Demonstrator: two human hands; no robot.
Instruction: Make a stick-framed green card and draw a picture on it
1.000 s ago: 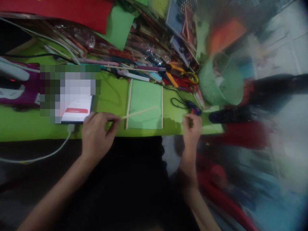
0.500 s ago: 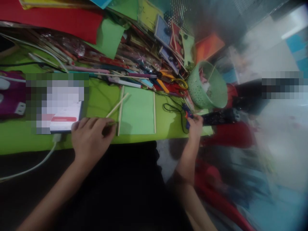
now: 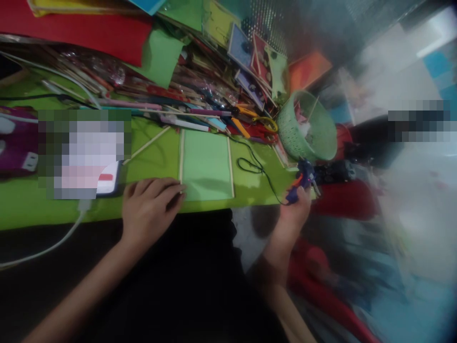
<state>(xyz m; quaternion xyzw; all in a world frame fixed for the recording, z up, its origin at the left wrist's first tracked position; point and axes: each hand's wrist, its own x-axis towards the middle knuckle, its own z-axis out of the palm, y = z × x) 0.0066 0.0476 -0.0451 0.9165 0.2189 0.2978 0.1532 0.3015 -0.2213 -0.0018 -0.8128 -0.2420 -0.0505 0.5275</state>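
Note:
A light green card (image 3: 206, 166) lies on the table, with one thin wooden stick (image 3: 182, 155) along its left edge and another stick (image 3: 231, 166) along its right edge. My left hand (image 3: 152, 205) is at the card's lower left corner, fingers curled and thumb and fingertips pinched on the corner by the stick's end. Raised over the table's right end, my right hand (image 3: 298, 205) grips a dark blue and orange glue gun (image 3: 300, 181) by its handle. Its black cord (image 3: 250, 164) loops back across the table.
A loose wooden stick (image 3: 150, 144) lies left of the card, beside a charging phone (image 3: 109, 178). Behind are pens, scissors (image 3: 264, 123), wrapped sticks and coloured papers. A green basket (image 3: 303, 128) stands at the right, and a purple power strip (image 3: 17, 143) at far left.
My right hand has picked up the glue gun from the table and turned it upward. My left hand has moved right to the card's corner, and the loose stick now lies further left.

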